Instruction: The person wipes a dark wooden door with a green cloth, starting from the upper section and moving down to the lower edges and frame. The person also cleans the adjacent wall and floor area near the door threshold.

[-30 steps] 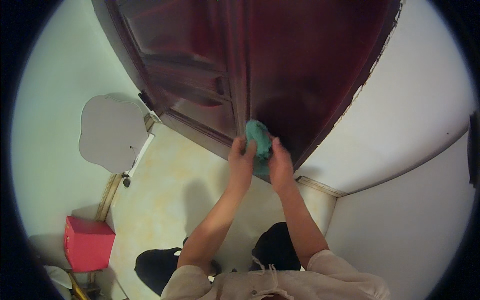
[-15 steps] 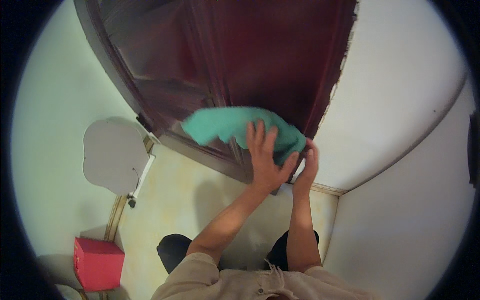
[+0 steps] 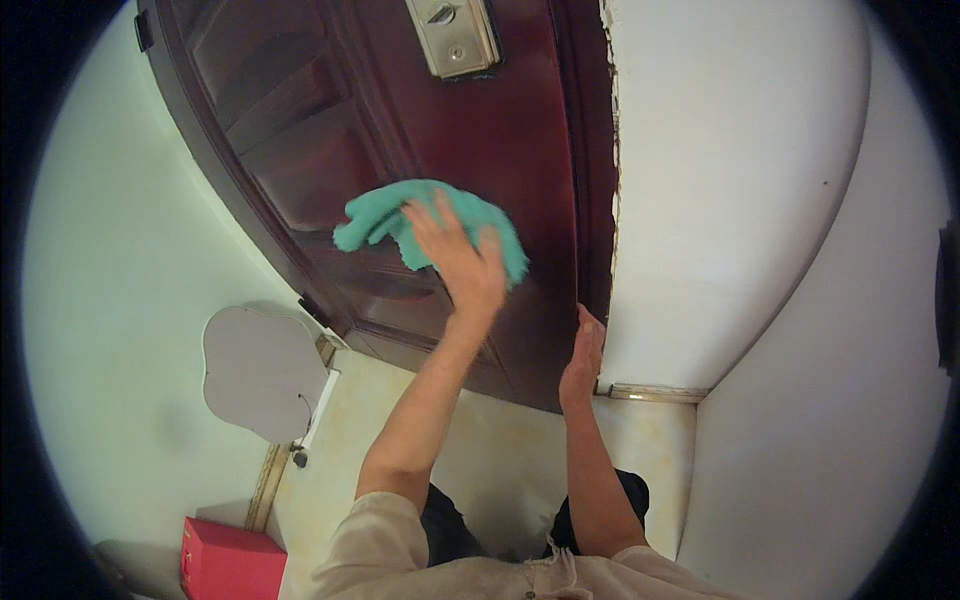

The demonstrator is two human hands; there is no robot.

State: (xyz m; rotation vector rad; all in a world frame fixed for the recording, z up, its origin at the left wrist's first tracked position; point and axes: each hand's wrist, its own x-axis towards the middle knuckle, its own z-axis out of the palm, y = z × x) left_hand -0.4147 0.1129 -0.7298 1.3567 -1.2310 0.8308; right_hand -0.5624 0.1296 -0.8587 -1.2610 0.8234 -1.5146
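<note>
A dark red-brown panelled door (image 3: 520, 130) stands in front of me. My left hand (image 3: 460, 260) holds a green cloth (image 3: 380, 212) pressed against the door's lower part, its fingers spread over the cloth and slightly blurred. One end of the cloth hangs out past the fingers to the left. At the door's right edge, low down, my right hand (image 3: 582, 362) rests upright with straight fingers and nothing visible in it. A metal lock plate (image 3: 455, 35) with a knob sits on the door above the cloth.
White walls flank the door; the right wall (image 3: 740, 200) curves in the lens. At left a grey wavy-edged panel (image 3: 262, 375) stands by the wall with a cable near it. A red box (image 3: 232, 562) sits at lower left on the pale floor (image 3: 390, 400).
My left hand has moved up and left with the cloth, away from the door edge. My right hand, now apart from the cloth, has shifted slightly down and left. The view has tilted upward, showing the lock plate.
</note>
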